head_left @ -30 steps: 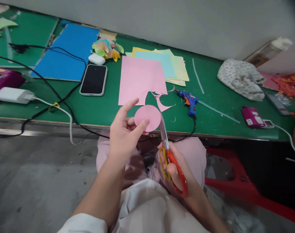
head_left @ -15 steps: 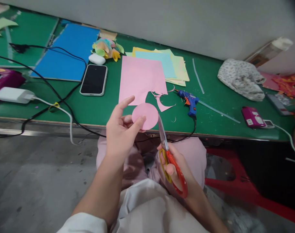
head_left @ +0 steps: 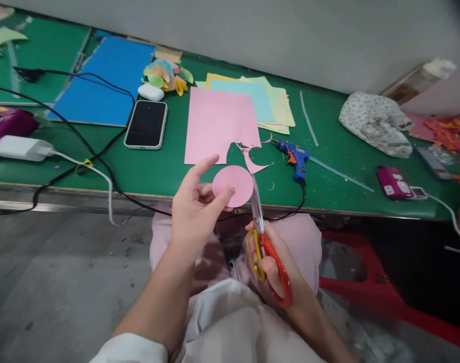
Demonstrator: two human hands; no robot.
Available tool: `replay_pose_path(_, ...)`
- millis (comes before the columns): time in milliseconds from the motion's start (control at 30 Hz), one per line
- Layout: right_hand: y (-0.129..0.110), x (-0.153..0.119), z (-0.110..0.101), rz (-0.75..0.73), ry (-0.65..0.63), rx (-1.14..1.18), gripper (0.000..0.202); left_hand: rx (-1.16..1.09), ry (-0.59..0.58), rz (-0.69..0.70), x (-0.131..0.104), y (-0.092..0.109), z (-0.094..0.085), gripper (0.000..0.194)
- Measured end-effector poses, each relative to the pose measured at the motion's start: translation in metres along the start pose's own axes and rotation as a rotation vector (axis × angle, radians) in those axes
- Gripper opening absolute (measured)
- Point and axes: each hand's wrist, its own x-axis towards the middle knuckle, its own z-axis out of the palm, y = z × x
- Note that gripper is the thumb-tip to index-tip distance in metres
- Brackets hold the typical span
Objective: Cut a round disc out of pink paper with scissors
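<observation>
A round pink paper disc (head_left: 234, 182) is pinched between the thumb and fingers of my left hand (head_left: 195, 206), just over the table's front edge. My right hand (head_left: 277, 252) grips a pair of scissors (head_left: 258, 214) with one red and one yellow handle. Their blades point away from me, close together, right beside the disc's right edge; whether they touch it I cannot tell. Beyond the disc lies a pink paper sheet (head_left: 218, 121) with a curved piece cut from its lower right corner. Thin pink paper offcuts (head_left: 256, 162) lie next to that corner.
Right of the offcuts lies a blue glue gun (head_left: 298, 160) with a clear glue stick (head_left: 341, 174) in it. A phone (head_left: 146, 125), a blue board (head_left: 105, 80) and black cables lie to the left. A patterned cloth (head_left: 376, 123) and a purple device (head_left: 394, 182) are at right.
My left hand has moved slightly right and toward me with the pink disc. The scissor tips have shifted a little to the right. Things on the table stay put.
</observation>
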Motion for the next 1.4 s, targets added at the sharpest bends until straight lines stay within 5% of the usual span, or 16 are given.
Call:
replay_pose_path(400, -0.002, 0.001, 0.001, -0.007, 0.006, 0.023, 0.074, 0.010, 0.007, 0.007, 0.001, 0.002, -0.001, 0.057)
replay_pose_path(667, 0.024, 0.012, -0.010, -0.020, -0.062, 0.030, 0.081, -0.016, 0.008, 0.035, 0.006, -0.001, -0.003, 0.059)
replay_pose_path(1067, -0.004, -0.001, 0.003, 0.012, 0.009, 0.048, 0.073, 0.014, 0.067, 0.040, 0.011, 0.001, -0.005, 0.053)
replay_pose_path(1267, 0.004, 0.002, 0.000, 0.005, -0.001, 0.023, 0.079, -0.148, 0.019, -0.098, 0.003, -0.002, 0.010, 0.081)
replay_pose_path(1400, 0.000, 0.000, 0.003, 0.023, -0.017, 0.043, 0.079, -0.183, 0.029, -0.082, -0.001, -0.005, 0.016, 0.078)
